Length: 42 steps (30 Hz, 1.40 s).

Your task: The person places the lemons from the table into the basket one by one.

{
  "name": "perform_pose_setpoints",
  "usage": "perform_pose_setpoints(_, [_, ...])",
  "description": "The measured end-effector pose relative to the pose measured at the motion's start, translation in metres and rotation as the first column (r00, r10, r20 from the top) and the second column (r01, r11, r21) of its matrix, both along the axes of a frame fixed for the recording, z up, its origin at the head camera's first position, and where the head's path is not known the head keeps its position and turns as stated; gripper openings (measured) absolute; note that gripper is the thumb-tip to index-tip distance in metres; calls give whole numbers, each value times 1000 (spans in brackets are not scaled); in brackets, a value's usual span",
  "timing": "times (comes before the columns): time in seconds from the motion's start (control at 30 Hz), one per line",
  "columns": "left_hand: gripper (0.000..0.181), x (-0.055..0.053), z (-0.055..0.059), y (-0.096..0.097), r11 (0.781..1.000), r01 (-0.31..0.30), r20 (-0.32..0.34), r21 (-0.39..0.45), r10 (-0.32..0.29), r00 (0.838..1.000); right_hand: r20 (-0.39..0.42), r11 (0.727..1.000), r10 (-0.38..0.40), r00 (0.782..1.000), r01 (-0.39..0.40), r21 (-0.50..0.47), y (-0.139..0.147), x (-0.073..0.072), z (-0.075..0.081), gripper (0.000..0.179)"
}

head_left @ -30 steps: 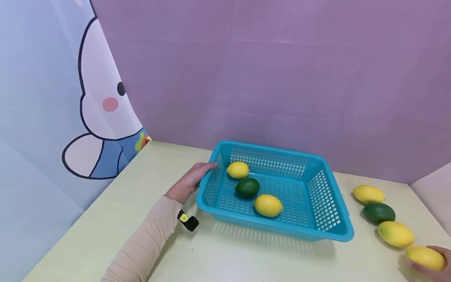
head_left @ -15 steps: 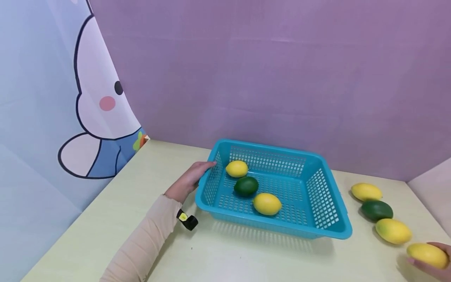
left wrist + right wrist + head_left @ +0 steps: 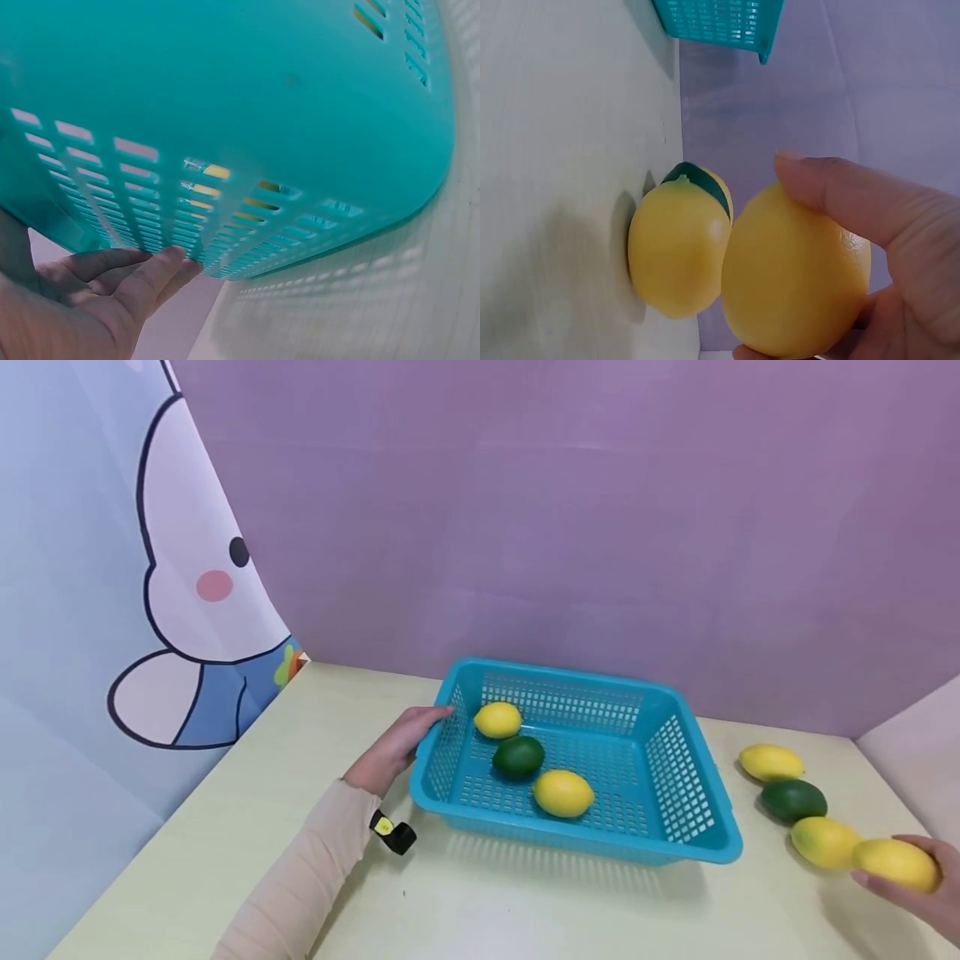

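A turquoise plastic basket (image 3: 697, 752) stands on the table, its mesh side also close in the left wrist view. My left hand (image 3: 397, 743) grips its left rim, thumb on top and fingers (image 3: 150, 281) against the outer wall. Inside lie two lemons (image 3: 498, 720) and a dark green fruit (image 3: 518, 757). At the far right, my right hand (image 3: 930, 889) holds another lemon (image 3: 795, 274) between thumb and fingers, its shadow apart from it on the table. It overlaps a greenish-yellow lemon (image 3: 825, 842) in the row behind.
Behind that lemon, a dark green fruit (image 3: 793, 800) and a further lemon (image 3: 771, 762) continue the row right of the basket. A purple backdrop (image 3: 562, 527) rises behind the pale table (image 3: 480, 910), with a rabbit-print cloth (image 3: 75, 760) at left and a white wall (image 3: 918, 752) at right.
My right hand has raised its lemon off the table and moved it forward towards the row. The left hand stays on the basket rim. The whole head view has shifted slightly.
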State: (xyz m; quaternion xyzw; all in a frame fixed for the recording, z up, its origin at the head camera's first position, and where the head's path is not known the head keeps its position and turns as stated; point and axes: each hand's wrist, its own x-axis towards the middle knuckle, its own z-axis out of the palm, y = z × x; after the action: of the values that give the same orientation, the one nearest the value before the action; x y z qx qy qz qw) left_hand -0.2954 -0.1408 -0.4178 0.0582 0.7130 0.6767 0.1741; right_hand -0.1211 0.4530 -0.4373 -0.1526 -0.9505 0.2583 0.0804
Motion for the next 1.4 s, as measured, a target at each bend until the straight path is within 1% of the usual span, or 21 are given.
perform_pose_setpoints(0.07, [52, 0, 0, -1, 1000, -1, -2, 2, 1, 1000, 21, 998, 69, 997, -69, -2, -2, -5, 7, 71])
perform_pose_setpoints(0.17, [53, 0, 0, -2, 1000, 7, -11, 2, -7, 1000, 44, 990, 143, 989, -142, -8, -11, -10, 19, 70])
perform_pose_setpoints(0.2, [53, 0, 0, -2, 1000, 5, -8, 2, -5, 1000, 68, 986, 166, 984, -165, -21, -16, -11, 25, 76])
perform_pose_setpoints(0.33, [53, -1, -1, -1, 1000, 10, -10, 0, -10, 1000, 64, 977, 210, 976, -208, -37, -28, -14, 37, 75])
perform_pose_setpoints(0.4, [53, -1, -1, 0, 1000, 11, -7, 0, -11, 1000, 37, 972, 236, 971, -234, -34, -31, -15, 40, 73])
perform_pose_setpoints(0.53, [53, -1, 1, 0, 1000, 6, -4, -5, -6, 1000, -19, 964, 267, 963, -267, 16, -38, -24, 49, 69])
perform_pose_setpoints(0.6, [53, -2, 1, 0, 1000, 5, -2, -7, -5, 1000, 0, 961, 275, 961, -275, 22, -41, -28, 56, 71])
perform_pose_setpoints(0.7, [52, -2, 2, 2, 1000, 7, 7, -5, -7, 1000, 59, 959, 284, 957, -285, 2, -49, -34, 67, 76])
perform_pose_setpoints(0.77, [53, -1, 2, 2, 1000, 11, 2, -11, -11, 1000, 91, 954, 299, 950, -299, -21, -55, -37, 74, 78])
perform_pose_setpoints(0.83, [53, -1, 1, 2, 1000, 2, 8, -14, -2, 1000, 100, 950, 312, 945, -312, -25, -62, -39, 79, 78])
perform_pose_setpoints(0.9, [54, -1, 1, 2, 1000, 1, -2, -19, -1, 1000, 96, 945, 327, 940, -326, -28, -68, -42, 84, 78])
perform_pose_setpoints(1.07, [54, -2, -2, 1, 1000, 20, -19, -15, -20, 1000, 88, 941, 339, 937, -338, -27, -80, -46, 88, 79])
perform_pose_setpoints(1.1, [53, -2, -1, 1, 1000, 13, -15, -17, -14, 1000, 91, 939, 343, 935, -342, -27, -83, -48, 89, 80])
perform_pose_setpoints(1.23, [53, -1, -1, 0, 999, -10, -15, -33, 9, 1000, 95, 927, 375, 922, -374, -33, -93, -52, 89, 79])
perform_pose_setpoints(1.4, [54, -1, -2, -1, 1000, 8, -14, -22, -8, 1000, 80, 911, 412, 908, -409, -42, -101, -54, 87, 72])
